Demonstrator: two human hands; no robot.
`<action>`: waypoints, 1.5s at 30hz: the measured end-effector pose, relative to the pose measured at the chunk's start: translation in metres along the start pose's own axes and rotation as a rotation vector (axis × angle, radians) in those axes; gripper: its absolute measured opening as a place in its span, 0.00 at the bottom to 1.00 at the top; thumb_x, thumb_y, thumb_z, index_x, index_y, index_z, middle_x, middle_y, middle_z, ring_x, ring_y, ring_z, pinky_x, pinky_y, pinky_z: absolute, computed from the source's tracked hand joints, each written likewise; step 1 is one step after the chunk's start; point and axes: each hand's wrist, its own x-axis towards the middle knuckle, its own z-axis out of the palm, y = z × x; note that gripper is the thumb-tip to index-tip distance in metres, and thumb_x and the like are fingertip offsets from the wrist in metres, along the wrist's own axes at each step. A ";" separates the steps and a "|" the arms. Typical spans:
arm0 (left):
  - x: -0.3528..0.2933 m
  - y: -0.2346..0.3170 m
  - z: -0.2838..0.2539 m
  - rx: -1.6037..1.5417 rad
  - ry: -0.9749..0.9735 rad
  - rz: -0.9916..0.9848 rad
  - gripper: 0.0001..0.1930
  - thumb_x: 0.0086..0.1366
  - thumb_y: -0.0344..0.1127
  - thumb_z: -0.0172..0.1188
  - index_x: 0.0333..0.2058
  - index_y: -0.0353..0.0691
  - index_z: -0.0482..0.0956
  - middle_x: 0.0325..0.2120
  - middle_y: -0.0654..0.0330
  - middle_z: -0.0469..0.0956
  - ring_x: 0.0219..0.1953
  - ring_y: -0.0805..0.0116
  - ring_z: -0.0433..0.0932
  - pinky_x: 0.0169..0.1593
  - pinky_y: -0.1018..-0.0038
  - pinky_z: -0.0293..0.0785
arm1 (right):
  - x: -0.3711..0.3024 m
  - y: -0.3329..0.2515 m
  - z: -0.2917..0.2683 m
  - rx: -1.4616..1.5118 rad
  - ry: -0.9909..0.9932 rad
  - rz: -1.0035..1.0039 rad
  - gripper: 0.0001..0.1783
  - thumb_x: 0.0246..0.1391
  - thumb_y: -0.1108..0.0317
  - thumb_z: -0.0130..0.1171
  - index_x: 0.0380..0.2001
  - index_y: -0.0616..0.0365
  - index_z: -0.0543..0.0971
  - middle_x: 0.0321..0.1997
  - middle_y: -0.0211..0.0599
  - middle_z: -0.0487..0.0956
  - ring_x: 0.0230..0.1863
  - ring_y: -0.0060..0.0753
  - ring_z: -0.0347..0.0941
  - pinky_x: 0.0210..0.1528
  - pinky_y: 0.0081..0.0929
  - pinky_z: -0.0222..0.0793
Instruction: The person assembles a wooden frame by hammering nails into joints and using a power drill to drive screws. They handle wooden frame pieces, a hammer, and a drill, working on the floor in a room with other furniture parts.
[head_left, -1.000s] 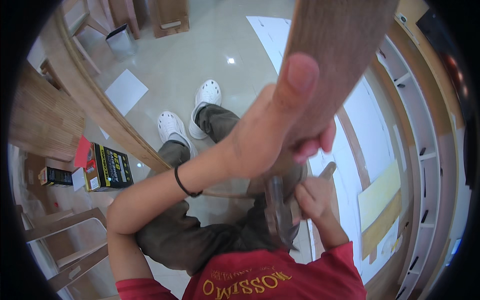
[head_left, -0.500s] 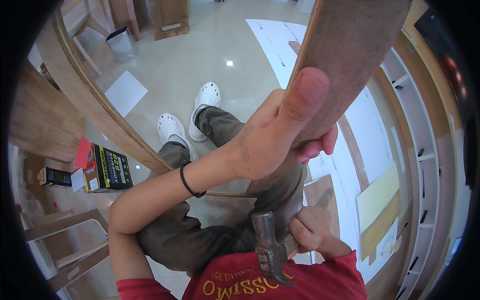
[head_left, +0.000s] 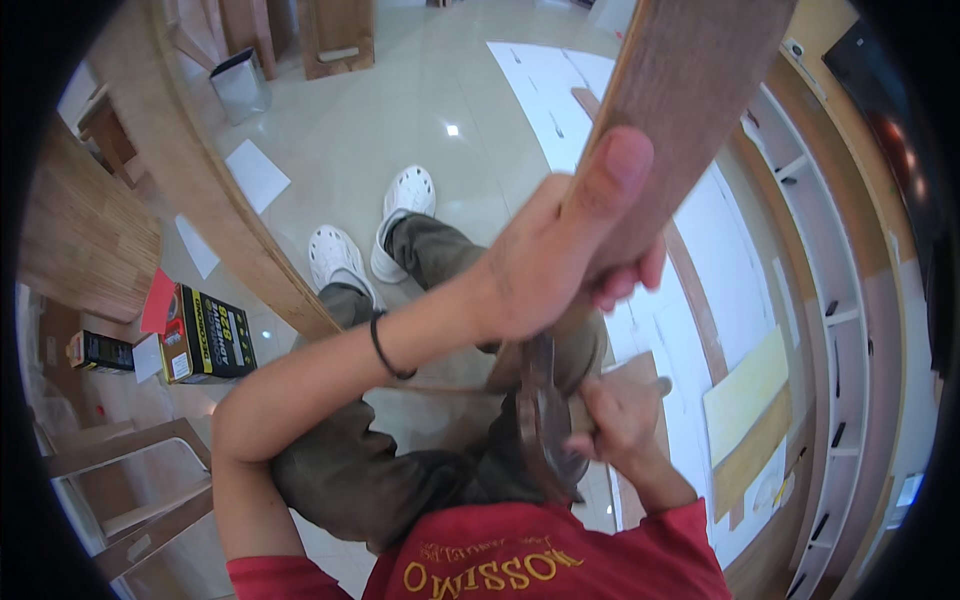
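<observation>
My left hand (head_left: pixel 570 240) grips the edge of an upright brown wooden board (head_left: pixel 690 110), thumb on its near face and fingertips curled around the other side. A dark band circles that wrist. Lower and to the right, my right hand (head_left: pixel 620 415) is closed around the handle of a claw hammer (head_left: pixel 545 430). The worn metal head is blurred and sits just below my left hand, near the board's lower end. Whether it touches the wood I cannot tell. Another long wooden board (head_left: pixel 200 150) slants down on the left, beyond my left forearm.
A black and yellow can (head_left: pixel 210 340) with a red flap stands at left, beside a smaller dark box (head_left: pixel 102 352). White sheets (head_left: pixel 258 175) lie on the tiled floor. A white panel (head_left: pixel 720 260) and shelving (head_left: pixel 845 370) run along the right. My white clogs (head_left: pixel 335 258) are between the boards.
The hammer's head has swung up toward the board, and my right hand has risen slightly. My left hand keeps its hold. The whole view has shifted a little.
</observation>
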 end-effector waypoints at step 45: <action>0.001 0.007 -0.010 0.099 -0.012 -0.085 0.50 0.54 0.82 0.26 0.24 0.33 0.73 0.16 0.60 0.70 0.18 0.71 0.68 0.26 0.75 0.69 | -0.007 -0.004 0.003 -0.068 -0.069 -0.036 0.31 0.42 0.38 0.61 0.30 0.58 0.74 0.18 0.30 0.63 0.15 0.28 0.65 0.15 0.25 0.57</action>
